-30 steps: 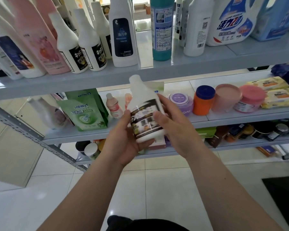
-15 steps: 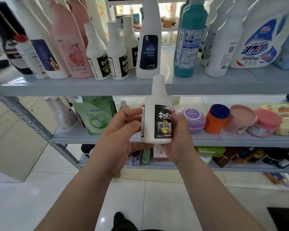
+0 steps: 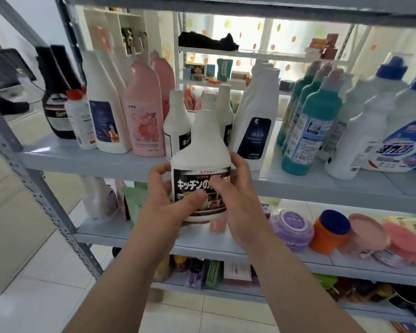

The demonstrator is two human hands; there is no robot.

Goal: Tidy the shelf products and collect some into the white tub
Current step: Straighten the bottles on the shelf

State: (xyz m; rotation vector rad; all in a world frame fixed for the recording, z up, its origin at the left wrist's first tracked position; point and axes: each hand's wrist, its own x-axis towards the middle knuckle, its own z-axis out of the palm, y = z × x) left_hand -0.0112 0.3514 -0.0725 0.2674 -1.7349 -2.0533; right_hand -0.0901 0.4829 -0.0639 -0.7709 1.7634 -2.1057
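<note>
I hold a white cleaner bottle (image 3: 203,145) with a black label upright in front of the shelf edge. My left hand (image 3: 171,200) wraps its lower left side, thumb across the label. My right hand (image 3: 238,200) grips the right side, fingers over the label. Just behind it on the grey upper shelf (image 3: 87,159) stand matching white bottles (image 3: 177,121). No white tub is visible.
The upper shelf carries a pink bottle (image 3: 144,116), a tall white bottle with a dark label (image 3: 257,126), teal bottles (image 3: 308,131) and a large detergent jug (image 3: 399,138). The shelf below holds a purple jar (image 3: 292,228), an orange jar (image 3: 329,233) and pink tubs (image 3: 368,234). A grey upright post (image 3: 34,186) stands at left.
Both hands raised the white bottle from the lower shelf level up to the edge of the upper shelf and turned it so the black front label faces me. The view tilted upward.
</note>
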